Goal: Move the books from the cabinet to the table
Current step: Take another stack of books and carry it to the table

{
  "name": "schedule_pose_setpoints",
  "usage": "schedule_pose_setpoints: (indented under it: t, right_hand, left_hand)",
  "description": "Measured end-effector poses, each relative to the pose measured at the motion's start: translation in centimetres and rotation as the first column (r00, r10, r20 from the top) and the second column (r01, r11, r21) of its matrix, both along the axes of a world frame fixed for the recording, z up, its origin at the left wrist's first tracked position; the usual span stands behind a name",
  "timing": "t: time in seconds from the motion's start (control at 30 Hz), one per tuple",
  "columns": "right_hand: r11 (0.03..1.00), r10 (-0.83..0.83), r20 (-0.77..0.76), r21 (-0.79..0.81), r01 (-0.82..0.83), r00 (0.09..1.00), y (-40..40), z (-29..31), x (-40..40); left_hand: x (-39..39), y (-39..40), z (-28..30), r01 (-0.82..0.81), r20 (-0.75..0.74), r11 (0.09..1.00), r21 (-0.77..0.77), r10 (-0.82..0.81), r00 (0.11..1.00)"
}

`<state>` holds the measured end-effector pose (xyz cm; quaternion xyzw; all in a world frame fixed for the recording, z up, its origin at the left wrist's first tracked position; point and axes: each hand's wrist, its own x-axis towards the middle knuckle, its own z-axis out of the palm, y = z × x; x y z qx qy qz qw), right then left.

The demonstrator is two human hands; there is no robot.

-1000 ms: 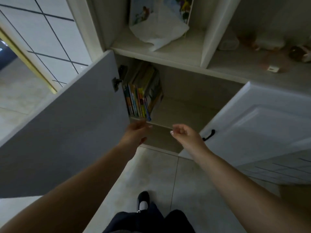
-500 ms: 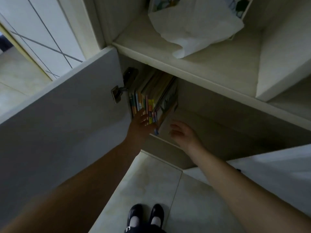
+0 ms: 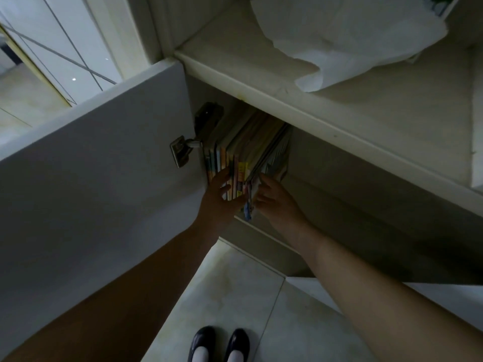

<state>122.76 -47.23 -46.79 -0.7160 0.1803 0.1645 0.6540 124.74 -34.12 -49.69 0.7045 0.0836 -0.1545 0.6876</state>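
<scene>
Books [image 3: 243, 150] are standing upright in the lower cabinet [image 3: 339, 194] compartment, packed against its left wall beside the open door [image 3: 91, 178]. Left hand [image 3: 219, 197] is pressing flat on the spines, fingers spread wide. Right hand [image 3: 274, 199] is touching the rightmost book's side, fingers loosely extended; a closed grip is not visible. A white bag [image 3: 339, 40] is lying on the shelf above.
</scene>
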Motion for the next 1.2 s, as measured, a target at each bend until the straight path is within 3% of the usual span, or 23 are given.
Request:
schedule_pose_setpoints:
  t: [0.3, 0.4, 0.57, 0.73, 1.2]
  right_hand:
    - [0.989, -0.073, 0.074, 0.132, 0.063, 0.995, 0.3, 0.3, 0.0]
    - [0.985, -0.082, 0.043, 0.156, 0.074, 0.996, 0.4, 0.1, 0.3]
    - [0.983, -0.099, 0.019, 0.157, 0.095, 0.995, 0.2, -0.6, 0.2]
    - [0.976, -0.111, 0.023, 0.189, 0.104, 0.994, 0.0, -1.0, 0.4]
    - [0.996, -0.042, 0.089, 0.081, 0.035, 0.995, -0.7, -1.4, 0.1]
  left_hand:
    - [0.4, -0.8, -1.7, -0.003, 0.168, 0.989, 0.147, -0.022, 0.986]
    - [0.2, -1.3, -2.0, -0.021, 0.152, 0.991, 0.13, 0.001, 0.988]
    - [-0.1, -1.0, -3.3, -0.095, 0.276, 0.959, 0.266, 0.019, 0.961]
    - [-0.6, -1.3, -3.4, -0.11, 0.285, 0.961, 0.253, 0.035, 0.958]
    - [-0.6, -3.5, -3.4, -0.184, 0.27, 0.961, 0.205, 0.125, 0.955]
